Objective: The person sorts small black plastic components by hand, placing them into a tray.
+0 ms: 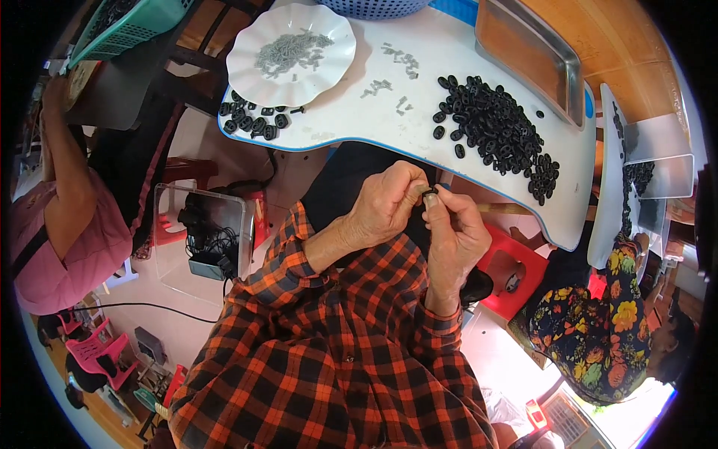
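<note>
My left hand [389,200] and my right hand [456,232] meet in front of the table's near edge, fingertips pinched together. Between them is a small black plastic piece [429,192], mostly covered by the fingers. A big heap of black oval plastic pieces with holes [493,123] lies on the table to the right. More black pieces [254,123] are grouped at the left, beside a white scalloped plate [243,71] that carries a pile of small translucent grey pieces [292,54]. Several loose translucent pieces [400,60] are scattered mid-table.
A metal tray [576,93] stands at the table's right, and a blue basket [374,7] at the far edge. A clear bin with black cables [202,239] sits at lower left. Red stools [516,273] flank me. Other people sit at left and right.
</note>
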Available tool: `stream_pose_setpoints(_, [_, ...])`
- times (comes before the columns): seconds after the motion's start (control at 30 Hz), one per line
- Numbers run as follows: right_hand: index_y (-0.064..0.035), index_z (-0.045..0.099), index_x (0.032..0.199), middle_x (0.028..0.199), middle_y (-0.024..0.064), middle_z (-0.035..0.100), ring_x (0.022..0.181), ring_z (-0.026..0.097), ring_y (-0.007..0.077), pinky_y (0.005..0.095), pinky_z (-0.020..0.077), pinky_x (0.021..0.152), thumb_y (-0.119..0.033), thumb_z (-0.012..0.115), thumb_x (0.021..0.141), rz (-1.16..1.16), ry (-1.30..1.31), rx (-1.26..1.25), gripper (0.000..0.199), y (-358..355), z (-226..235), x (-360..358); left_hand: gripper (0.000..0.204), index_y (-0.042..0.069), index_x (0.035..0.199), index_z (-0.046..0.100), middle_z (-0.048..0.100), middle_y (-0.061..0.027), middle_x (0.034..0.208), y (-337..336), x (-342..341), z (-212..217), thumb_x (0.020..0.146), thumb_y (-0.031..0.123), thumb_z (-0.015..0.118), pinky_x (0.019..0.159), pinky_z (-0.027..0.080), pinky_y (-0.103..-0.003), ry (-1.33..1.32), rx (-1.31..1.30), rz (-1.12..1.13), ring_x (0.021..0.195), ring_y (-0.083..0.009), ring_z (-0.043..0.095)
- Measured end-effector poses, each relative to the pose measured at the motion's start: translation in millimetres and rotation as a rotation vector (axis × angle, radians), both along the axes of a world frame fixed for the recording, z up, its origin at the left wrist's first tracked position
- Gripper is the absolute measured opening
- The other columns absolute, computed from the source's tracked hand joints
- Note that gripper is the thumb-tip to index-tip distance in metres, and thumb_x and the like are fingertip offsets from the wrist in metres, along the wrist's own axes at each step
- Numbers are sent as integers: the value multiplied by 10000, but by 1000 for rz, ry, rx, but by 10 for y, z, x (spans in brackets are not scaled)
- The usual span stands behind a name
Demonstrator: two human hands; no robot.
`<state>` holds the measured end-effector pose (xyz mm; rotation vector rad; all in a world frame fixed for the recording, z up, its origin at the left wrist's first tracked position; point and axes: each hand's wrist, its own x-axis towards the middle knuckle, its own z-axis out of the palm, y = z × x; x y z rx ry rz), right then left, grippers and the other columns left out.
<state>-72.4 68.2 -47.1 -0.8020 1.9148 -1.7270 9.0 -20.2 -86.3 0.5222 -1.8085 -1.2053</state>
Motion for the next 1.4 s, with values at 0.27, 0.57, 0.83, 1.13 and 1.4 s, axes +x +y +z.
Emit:
stream_pose_setpoints(0.27, [12,650,921,763,8,599,653,525,56,195,425,581,29,633,825,17,195,16,98,-88,-129,-12,103,2,912,497,557,-104,708,-25,30,29,944,99,503,491,462,-294,-77,163,-42,558,-195,587])
stream_pose_setpoints(0.57, [18,656,997,811,35,646,696,566,60,183,464,624,-24,635,850,34,-251,0,155,-65,-13,-52,173,12,922,505,557,-13,683,-41,47,65,987,154,432,431,425,-190,3,531,-179,509,-47,521])
stream_pose_setpoints(0.83, [19,660,983,789,30,642,689,572,62,184,468,611,-32,647,841,52,-275,7,152,-57,22,-44,159,6,920,504,551,-39,644,-28,69,100,979,147,459,444,407,-220,-40,436,-126,499,-70,515])
stream_pose_setpoints(1.13, [10,668,963,770,11,638,674,567,53,180,468,600,-27,646,839,64,-214,18,132,-30,14,-54,208,12,887,517,527,2,604,-10,31,73,985,185,457,410,379,-196,-29,325,-78,467,-45,473])
stream_pose_setpoints(1.4, [16,656,942,767,17,631,657,549,55,182,451,606,-41,653,835,63,-321,-19,122,-32,-25,-90,155,-4,914,519,569,-34,666,-21,62,129,973,129,468,463,425,-209,-67,395,-151,537,-66,533])
